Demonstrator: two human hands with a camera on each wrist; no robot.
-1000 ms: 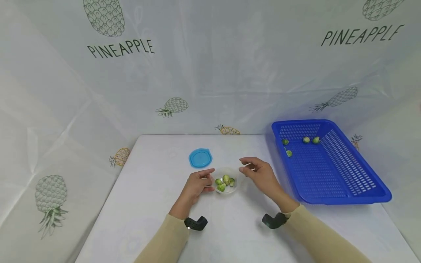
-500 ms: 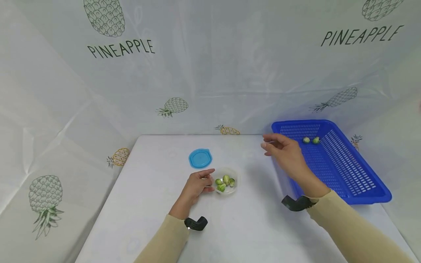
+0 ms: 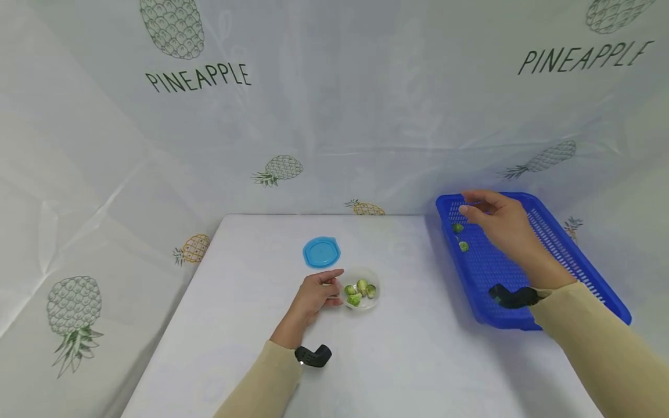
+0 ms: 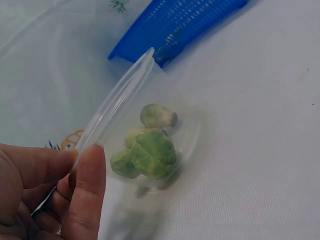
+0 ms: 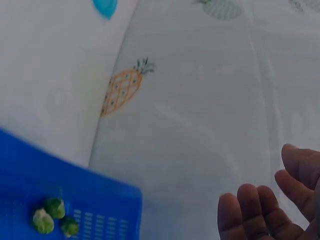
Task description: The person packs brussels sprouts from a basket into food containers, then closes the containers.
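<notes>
My left hand [image 3: 313, 296] pinches the rim of a small clear plastic bowl [image 4: 186, 142] between thumb and fingers. Several green Brussels sprouts [image 4: 154, 154] lie in the bowl. Over the far left part of a blue plastic basket [image 3: 486, 270] hovers my right hand [image 3: 499, 226], its fingers loosely bent with nothing held. Two sprouts [image 3: 463, 247] show by the basket's left wall in the head view; the right hand and forearm cover other parts of the basket. In the right wrist view, a cluster of sprouts [image 5: 43, 221] sits in the basket, away from the fingers [image 5: 250, 210].
A light blue lid [image 3: 321, 252] lies on the white table [image 3: 251, 278] just behind the bowl. Behind the table hangs a pale sheet [image 3: 334, 104] printed with pineapples. The basket stands at the table's right side, near the sheet.
My right hand has moved from beside the bowl, up and to the right, until over the basket. My left hand and the bowl have stayed put.
</notes>
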